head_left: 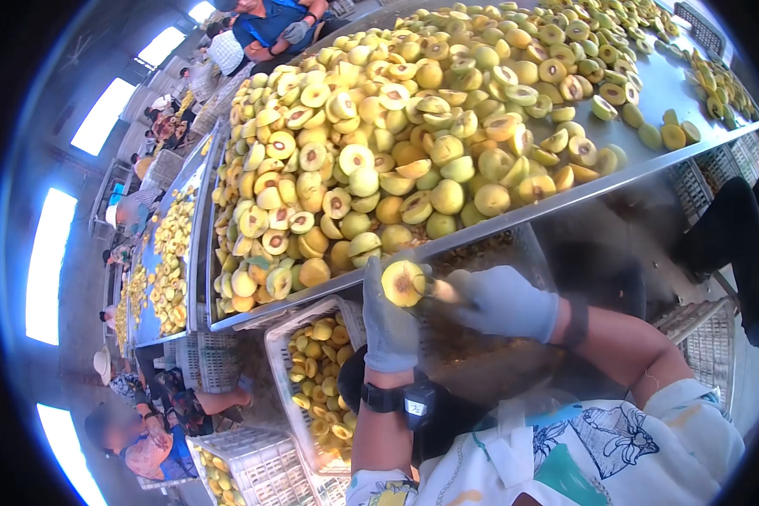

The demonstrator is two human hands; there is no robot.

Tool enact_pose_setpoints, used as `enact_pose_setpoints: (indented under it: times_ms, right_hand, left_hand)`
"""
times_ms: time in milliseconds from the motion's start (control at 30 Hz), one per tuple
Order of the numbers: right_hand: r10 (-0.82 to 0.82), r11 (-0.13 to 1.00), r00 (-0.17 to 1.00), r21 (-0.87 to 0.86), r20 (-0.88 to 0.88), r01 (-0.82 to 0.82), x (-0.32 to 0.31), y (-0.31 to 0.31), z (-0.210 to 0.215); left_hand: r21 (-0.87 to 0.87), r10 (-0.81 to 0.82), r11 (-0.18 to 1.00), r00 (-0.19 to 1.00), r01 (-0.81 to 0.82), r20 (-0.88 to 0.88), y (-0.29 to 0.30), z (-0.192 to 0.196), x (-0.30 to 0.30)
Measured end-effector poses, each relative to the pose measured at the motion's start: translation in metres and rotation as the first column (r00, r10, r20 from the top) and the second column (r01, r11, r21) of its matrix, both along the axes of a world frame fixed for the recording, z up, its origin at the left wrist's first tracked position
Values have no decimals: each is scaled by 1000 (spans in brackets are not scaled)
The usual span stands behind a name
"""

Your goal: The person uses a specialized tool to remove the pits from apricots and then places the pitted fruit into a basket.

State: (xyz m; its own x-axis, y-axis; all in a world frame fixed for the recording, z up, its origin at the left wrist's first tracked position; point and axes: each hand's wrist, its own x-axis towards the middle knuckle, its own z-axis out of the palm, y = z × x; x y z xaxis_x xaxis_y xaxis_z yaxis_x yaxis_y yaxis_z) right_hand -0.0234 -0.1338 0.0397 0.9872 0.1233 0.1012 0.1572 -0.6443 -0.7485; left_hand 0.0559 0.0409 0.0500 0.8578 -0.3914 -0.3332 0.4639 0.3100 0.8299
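My left hand [391,325], in a grey-blue glove, holds a yellow peach half [403,283] upright, its cut face toward me with a small brownish centre. Close on its right, my right hand [508,302], gloved alike, is closed round a small hand tool [444,292] with a short brownish handle. The tool's tip is at the fruit's edge and partly hidden, so its shape cannot be made out. Just beyond both hands, a large heap of halved peaches [363,181] covers the metal table [514,211], many with reddish-brown pits in them.
Below the table edge, left of my left hand, stands a white plastic crate [280,354] of peach halves. Another crate [257,460] is nearer, at lower left. A person [274,29] works across the table; another [156,443] sits at left. Dark-clothed legs [738,228] are at right.
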Motion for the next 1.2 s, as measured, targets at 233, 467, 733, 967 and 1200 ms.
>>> enact_pose_setpoints:
  times_ms: [233, 467, 733, 967, 1200]
  right_hand:
    - [-26, 994, 999, -105, 42, 30, 6, 1, -15]
    - [-48, 997, 997, -65, 54, 52, 5, 7, -28]
    - [-31, 999, 998, 24, -51, 32, -4, 20, -29]
    - [179, 826, 932, 562, -316, 31, 0, 18, -33]
    - [533, 477, 684, 845, -498, 243, 3, 4, -23]
  left_hand:
    - [212, -5, 976, 967, -51, 254, -18, -20, -3]
    - [220, 57, 966, 942, -136, 331, -25, -27, -7]
    - [215, 181, 940, 921, -265, 344, -25, -35, -9]
    - [233, 195, 929, 916, -287, 352, -28, -32, -11]
    - [175, 131, 970, 968, -170, 214, -26, -34, -8]
